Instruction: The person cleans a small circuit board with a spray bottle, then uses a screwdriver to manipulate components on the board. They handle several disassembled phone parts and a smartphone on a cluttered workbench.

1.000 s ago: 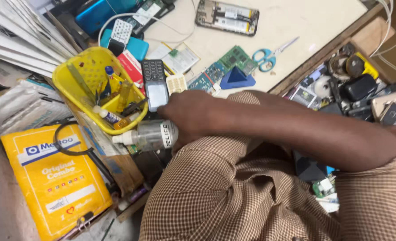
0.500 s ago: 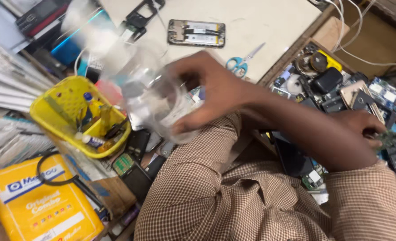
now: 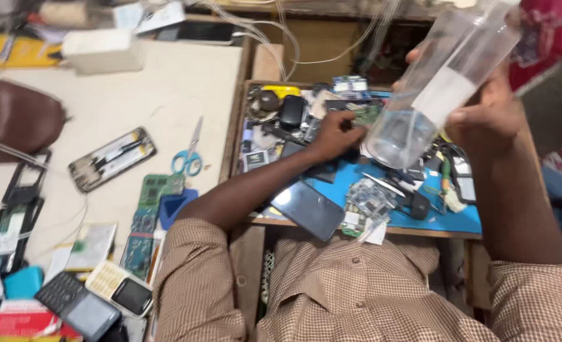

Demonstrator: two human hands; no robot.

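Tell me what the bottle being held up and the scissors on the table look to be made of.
Bottle: clear, glossy plastic by the look; the clutter behind shows through its wall. Scissors: shiny grey blades, likely metal, with blue handles that look like plastic.

The clear plastic bottle (image 3: 442, 82) is now being held high in the right hand (image 3: 483, 107) over the tray, while the left hand (image 3: 334, 136) is reaching into the parts there.
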